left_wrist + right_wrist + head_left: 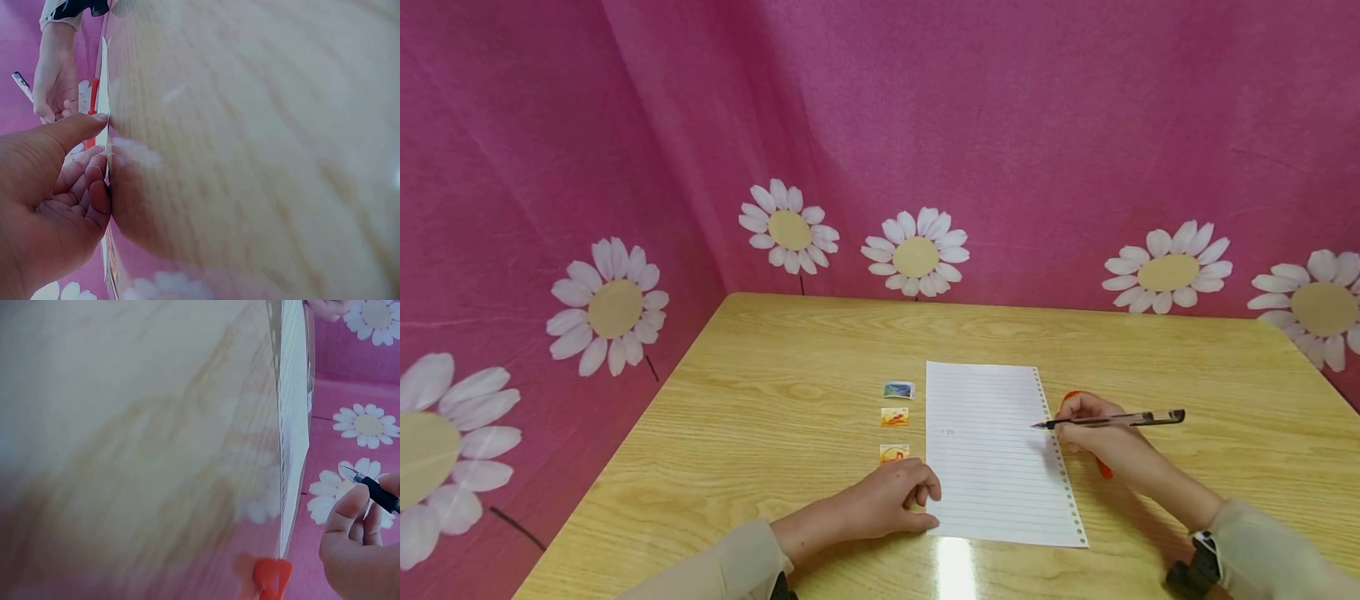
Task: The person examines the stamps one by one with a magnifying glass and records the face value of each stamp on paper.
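A lined sheet of paper (992, 467), punched with holes down its right side, lies on the wooden table. Small handwritten marks (947, 432) stand near its left edge. My right hand (1108, 429) pinches a black-gripped pen (1120, 419) above the sheet's right part. In the right wrist view the pen (378, 494) shows its bare tip, raised off the paper. My left hand (891, 500) rests at the lower left edge of the sheet, thumb and loosely bent fingers touching it. Three small stamps, the top one blue (898, 390), form a column left of the sheet.
A yellow stamp (894, 417) lies in the middle, and the lowest stamp (894, 452) is partly covered by my left hand. An orange-red object (1105, 468) lies partly hidden under my right hand. Pink flowered cloth (1000, 125) hangs behind the table (775, 375).
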`<state>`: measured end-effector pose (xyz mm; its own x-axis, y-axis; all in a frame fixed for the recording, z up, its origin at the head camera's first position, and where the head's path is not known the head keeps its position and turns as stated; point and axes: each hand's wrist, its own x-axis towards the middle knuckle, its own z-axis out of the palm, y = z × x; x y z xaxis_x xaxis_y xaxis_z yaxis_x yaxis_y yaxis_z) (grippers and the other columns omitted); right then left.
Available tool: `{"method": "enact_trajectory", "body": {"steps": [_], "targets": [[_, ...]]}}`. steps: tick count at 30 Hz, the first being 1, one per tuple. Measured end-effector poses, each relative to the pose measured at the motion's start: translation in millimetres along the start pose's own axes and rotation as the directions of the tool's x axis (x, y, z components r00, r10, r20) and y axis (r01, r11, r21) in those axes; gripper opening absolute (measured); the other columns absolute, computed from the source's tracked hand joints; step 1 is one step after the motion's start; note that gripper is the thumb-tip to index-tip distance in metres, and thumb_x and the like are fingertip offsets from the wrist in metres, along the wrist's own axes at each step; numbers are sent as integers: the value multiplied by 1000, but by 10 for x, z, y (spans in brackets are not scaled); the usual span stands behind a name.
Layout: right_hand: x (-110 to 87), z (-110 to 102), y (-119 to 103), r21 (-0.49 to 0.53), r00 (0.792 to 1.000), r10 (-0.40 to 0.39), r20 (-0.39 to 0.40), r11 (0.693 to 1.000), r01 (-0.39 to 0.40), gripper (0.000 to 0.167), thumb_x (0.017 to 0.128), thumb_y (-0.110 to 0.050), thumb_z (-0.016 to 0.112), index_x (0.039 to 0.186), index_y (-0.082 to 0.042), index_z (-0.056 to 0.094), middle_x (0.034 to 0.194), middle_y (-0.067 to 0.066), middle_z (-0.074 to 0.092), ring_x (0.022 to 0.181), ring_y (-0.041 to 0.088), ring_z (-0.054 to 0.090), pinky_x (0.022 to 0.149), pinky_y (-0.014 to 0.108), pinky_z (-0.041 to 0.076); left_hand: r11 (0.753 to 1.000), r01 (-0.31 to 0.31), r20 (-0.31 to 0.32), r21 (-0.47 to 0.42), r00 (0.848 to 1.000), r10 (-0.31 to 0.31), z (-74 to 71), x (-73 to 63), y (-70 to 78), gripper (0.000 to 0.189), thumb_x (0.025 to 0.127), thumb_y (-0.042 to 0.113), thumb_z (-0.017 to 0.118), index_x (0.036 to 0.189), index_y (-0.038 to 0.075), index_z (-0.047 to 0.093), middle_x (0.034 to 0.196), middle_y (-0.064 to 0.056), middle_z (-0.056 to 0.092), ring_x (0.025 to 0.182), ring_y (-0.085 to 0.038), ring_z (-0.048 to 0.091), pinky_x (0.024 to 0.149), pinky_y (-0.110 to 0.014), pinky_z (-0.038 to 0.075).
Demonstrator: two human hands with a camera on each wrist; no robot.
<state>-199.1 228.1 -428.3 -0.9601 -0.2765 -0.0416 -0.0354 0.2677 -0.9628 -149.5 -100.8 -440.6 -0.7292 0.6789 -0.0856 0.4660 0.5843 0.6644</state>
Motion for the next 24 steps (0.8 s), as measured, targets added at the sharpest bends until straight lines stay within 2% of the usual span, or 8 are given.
{"method": "enact_trajectory", "body": {"steps": [6,14,17,24], "targets": [[44,109,-23,-46,1000,30,0,998,-30,7,88,-1,58,94,-1,55,78,-11,56,70,2,51,63,21,48,1000,9,0,-8,1000,-9,-5,4,7,19,88,18,74,101,11,61,84,7,50,69,2,39,66,-12,38],[97,228,-44,-28,999,31,28,999,-30,14,86,-3,60,95,6,52,71,-9,54,64,4,49,59,23,45,1000,-2,-1,0,1000,2,-4,2,5,19,88,17,74,101,11,61,85,6,51,69,2,39,66,-12,38],[110,273,-50,-26,999,44,31,999,-43,14,85,-3,60,94,4,52,69,-9,54,64,5,50,58,23,44,1000,-6,-2,7,1000,6,-3,2,2,19,88,17,73,101,11,61,85,5,51,69,2,39,66,-11,38],[163,369,-80,-50,995,94,41,995,-91,14,86,-7,61,94,1,52,76,-8,57,68,4,51,63,22,47,1000,-1,-1,19,1000,1,-11,1,9,19,88,18,74,101,11,62,84,7,51,69,2,39,66,-11,38]]}}
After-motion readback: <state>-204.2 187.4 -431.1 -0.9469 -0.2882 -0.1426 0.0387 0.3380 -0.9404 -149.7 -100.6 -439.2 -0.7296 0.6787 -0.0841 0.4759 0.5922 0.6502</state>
